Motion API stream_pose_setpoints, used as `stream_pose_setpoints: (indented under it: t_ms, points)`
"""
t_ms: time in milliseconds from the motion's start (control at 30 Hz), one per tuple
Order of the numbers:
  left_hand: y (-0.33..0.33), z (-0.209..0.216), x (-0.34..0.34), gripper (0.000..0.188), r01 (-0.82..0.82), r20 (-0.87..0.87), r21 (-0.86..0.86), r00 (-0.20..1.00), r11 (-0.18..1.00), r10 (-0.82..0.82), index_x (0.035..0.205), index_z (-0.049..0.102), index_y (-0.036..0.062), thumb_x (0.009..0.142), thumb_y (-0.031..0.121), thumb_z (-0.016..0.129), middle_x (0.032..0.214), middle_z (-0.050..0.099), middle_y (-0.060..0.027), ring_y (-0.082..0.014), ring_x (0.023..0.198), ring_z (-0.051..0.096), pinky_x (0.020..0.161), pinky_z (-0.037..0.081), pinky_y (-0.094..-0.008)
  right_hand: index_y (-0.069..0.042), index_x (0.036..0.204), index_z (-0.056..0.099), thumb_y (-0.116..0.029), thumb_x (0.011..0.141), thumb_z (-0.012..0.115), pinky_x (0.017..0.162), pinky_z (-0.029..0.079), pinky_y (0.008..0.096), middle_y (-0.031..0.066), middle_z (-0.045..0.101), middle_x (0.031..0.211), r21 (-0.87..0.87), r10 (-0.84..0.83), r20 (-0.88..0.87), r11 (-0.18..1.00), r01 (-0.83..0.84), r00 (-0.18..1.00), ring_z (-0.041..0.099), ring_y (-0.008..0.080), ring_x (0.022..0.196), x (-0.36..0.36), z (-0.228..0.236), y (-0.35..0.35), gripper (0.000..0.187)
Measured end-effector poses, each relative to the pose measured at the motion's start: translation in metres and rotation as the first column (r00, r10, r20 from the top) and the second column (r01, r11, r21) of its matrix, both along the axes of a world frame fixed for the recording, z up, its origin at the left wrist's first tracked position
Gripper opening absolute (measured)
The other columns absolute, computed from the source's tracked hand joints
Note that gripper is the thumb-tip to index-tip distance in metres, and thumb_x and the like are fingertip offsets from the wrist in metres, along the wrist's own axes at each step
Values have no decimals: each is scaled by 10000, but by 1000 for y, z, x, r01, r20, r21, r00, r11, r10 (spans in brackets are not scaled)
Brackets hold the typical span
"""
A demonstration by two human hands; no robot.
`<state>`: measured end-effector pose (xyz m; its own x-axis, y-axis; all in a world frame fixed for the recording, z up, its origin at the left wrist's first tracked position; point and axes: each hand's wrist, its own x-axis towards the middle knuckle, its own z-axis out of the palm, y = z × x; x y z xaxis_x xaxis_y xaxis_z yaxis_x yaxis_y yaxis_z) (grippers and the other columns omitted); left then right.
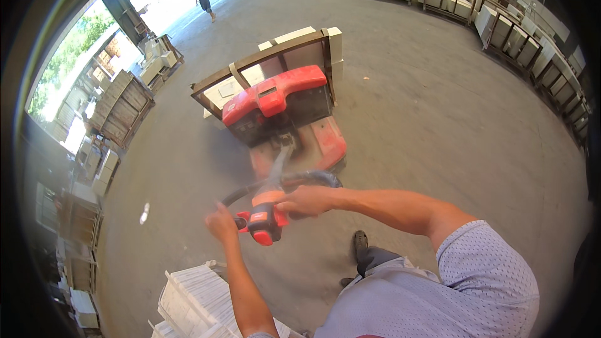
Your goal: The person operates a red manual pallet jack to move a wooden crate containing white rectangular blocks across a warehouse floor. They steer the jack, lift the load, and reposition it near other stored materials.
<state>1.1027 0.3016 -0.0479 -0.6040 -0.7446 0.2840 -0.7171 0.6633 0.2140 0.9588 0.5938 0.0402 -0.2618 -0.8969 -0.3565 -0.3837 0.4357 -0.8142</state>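
A red electric pallet truck stands in front of me on the concrete floor, carrying a frame of pale stone slabs. Its tiller arm rises toward me and ends in a red and black control handle with a black loop grip. My right hand is wrapped around the right side of that handle. My left hand holds the left end of it, fingers closed around the grip. The picture is blurred by motion around the handle.
A stack of white slabs sits close by my left arm. Racks of stone slabs line the right and far side, more stacks stand along the left wall. A person walks far off at the open doorway.
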Motion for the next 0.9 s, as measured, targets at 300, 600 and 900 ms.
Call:
stream_pose_setpoints:
  t_ms: [300, 600, 900]
  points:
    - [38, 19, -48, 561, -55, -153, -8, 987, 998, 53, 808, 728, -48, 999, 374, 412, 788, 683, -247, -443, 784, 613, 813, 465, -538, -187, 1425, 521, -490, 989, 398, 679, 520, 403, 146, 685, 1017, -73, 76, -60, 994, -81, 995, 641, 266, 657, -59, 19, 29, 545]
    - [119, 2, -107, 596, 37, -146, -230, 987, 973, -72, 712, 747, 14, 1016, 388, 395, 700, 678, -215, -379, 716, 639, 837, 470, -471, -135, 1264, 624, -553, 1006, 371, 784, 490, 492, 154, 691, 1041, -207, -53, -476, 977, -53, 878, 653, 369, 906, -131, -22, 87, 553]
    - [40, 43, -236, 656, 286, 12, -133, 958, 949, -287, 658, 728, 34, 1010, 431, 343, 671, 683, -187, -404, 632, 655, 675, 512, -502, -186, 1024, 746, -719, 946, 332, 681, 480, 460, 129, 697, 800, 31, -42, -676, 996, 85, 736, 654, 339, 763, -274, -10, -4, 680]
